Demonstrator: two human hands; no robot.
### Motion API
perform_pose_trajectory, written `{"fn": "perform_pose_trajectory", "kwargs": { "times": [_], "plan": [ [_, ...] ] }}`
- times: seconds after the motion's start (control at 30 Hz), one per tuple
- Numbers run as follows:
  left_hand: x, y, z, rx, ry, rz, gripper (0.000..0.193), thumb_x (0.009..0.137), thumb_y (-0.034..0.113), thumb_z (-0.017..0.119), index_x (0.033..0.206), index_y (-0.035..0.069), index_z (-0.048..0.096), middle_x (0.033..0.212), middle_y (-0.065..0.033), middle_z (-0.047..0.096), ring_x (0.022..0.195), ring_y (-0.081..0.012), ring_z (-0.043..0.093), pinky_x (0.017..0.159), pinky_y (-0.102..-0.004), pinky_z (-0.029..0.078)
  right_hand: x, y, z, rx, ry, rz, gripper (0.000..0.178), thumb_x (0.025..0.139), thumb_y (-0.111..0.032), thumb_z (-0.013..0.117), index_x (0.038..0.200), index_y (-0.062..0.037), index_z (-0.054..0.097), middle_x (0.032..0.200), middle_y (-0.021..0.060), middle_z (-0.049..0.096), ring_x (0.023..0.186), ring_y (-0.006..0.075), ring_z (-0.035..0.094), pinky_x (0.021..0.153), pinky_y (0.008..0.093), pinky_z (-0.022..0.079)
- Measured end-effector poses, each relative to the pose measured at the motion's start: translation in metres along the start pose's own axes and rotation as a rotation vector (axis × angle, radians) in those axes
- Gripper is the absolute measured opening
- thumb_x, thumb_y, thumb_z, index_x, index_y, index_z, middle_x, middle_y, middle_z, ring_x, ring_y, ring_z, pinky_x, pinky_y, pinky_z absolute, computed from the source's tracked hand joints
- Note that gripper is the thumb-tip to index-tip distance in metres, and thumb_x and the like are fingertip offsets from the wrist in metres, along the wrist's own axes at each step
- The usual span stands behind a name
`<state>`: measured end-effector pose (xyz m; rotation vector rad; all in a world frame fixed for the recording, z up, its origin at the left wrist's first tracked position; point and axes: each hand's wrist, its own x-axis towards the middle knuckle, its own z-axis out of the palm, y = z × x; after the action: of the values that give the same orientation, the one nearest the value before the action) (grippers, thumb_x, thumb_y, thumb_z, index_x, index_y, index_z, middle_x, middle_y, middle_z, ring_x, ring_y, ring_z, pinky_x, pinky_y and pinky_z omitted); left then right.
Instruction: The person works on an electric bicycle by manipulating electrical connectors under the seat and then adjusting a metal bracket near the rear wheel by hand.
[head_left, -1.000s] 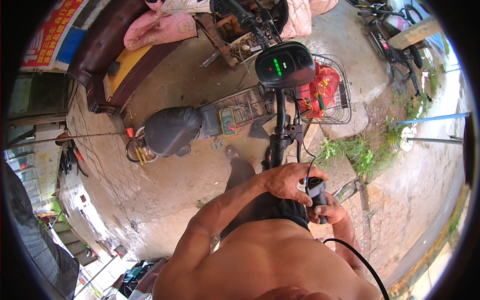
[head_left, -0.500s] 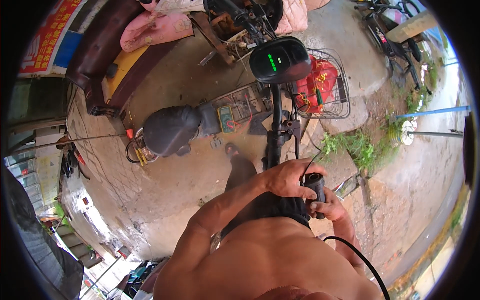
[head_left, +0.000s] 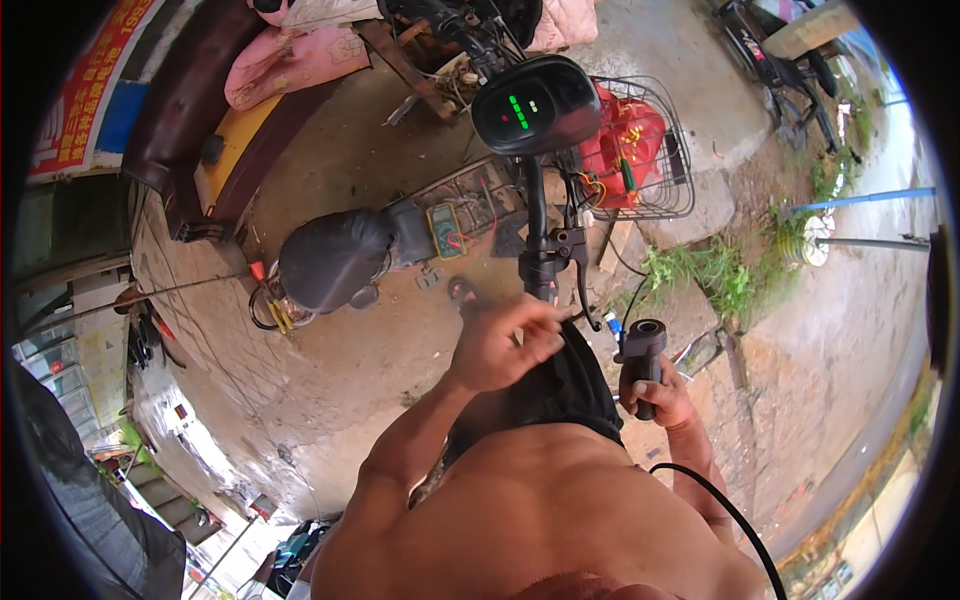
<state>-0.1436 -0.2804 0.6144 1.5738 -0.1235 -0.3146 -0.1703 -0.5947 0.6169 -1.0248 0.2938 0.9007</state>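
My right hand [head_left: 664, 396] is wrapped round a black twist throttle grip [head_left: 646, 345], held upright off the handlebar with its hollow end up. A thin black cable runs from it toward the bike. My left hand [head_left: 503, 343] is beside the near end of the black handlebar [head_left: 540, 265], its fingers curled and blurred; whether it pinches something does not show. A brake lever [head_left: 580, 268] sticks out from the bar just beyond. Farther along, a display [head_left: 535, 105] shows green lights.
Beyond the bar, a wire basket [head_left: 684, 150] holds a red bag [head_left: 630, 135] and a green-handled screwdriver [head_left: 627, 178]. To the left are a black seat [head_left: 335, 258], a multimeter [head_left: 445, 232] with red leads and a dark sofa [head_left: 165, 130]. Weeds [head_left: 705, 280] grow on the right.
My left hand has come off the throttle grip and moved left to the handlebar's end. My right hand keeps the grip, now slightly farther right and more upright. The view has shifted a little.
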Motion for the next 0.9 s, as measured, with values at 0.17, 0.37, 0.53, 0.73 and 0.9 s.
{"fn": "perform_pose_trajectory", "kwargs": {
  "times": [0.17,0.37,0.53,0.73,0.9],
  "plan": [
    [-0.006,-0.039,-0.011,-0.047,0.362,-0.257,0.035,0.097,0.015,0.071,0.126,0.000,0.058,0.108,-0.0057,0.064,0.101,-0.0114,0.060,0.091,-0.0276,0.049,0.007,0.000,0.000,0.021,0.000,-0.023,0.051,0.079,-0.023,0.072,0.121,0.0016,0.055,0.076,0.0083,0.061,0.061,0.0197,0.061,0.058,0.0306,0.050],
    [0.009,-0.035,0.011,-0.204,0.328,-0.140,0.044,0.096,0.018,0.071,0.131,-0.002,0.053,0.112,-0.0112,0.073,0.102,-0.0181,0.070,0.088,-0.0321,0.057,0.012,0.000,0.001,0.005,0.038,-0.038,0.062,0.078,-0.028,0.075,0.127,0.0042,0.054,0.071,0.0100,0.059,0.054,0.0191,0.057,0.053,0.0308,0.047],
    [0.009,-0.050,0.005,-0.160,0.347,-0.135,0.046,0.097,0.020,0.071,0.133,-0.001,0.051,0.113,-0.0104,0.072,0.101,-0.0175,0.070,0.089,-0.0328,0.056,0.013,-0.002,0.008,-0.021,0.067,-0.050,0.062,0.078,-0.029,0.073,0.126,0.0045,0.054,0.071,0.0095,0.061,0.055,0.0189,0.057,0.056,0.0306,0.048],
    [0.007,-0.064,-0.008,-0.157,0.302,-0.162,0.044,0.095,0.021,0.074,0.129,0.000,0.056,0.108,-0.0076,0.070,0.097,-0.0152,0.068,0.084,-0.0315,0.055,0.015,0.000,0.008,0.021,0.029,-0.053,0.059,0.079,-0.022,0.071,0.128,0.0049,0.051,0.076,0.0090,0.061,0.060,0.0203,0.060,0.059,0.0316,0.050],
    [0.027,-0.046,-0.066,-0.015,0.388,-0.144,0.045,0.094,0.024,0.075,0.130,0.001,0.060,0.115,-0.0133,0.070,0.097,-0.0189,0.068,0.085,-0.0342,0.056,0.021,-0.002,0.021,0.026,0.028,-0.088,0.058,0.080,-0.022,0.070,0.128,0.0053,0.051,0.076,0.0097,0.061,0.060,0.0207,0.060,0.058,0.0324,0.050]
  ]
}}
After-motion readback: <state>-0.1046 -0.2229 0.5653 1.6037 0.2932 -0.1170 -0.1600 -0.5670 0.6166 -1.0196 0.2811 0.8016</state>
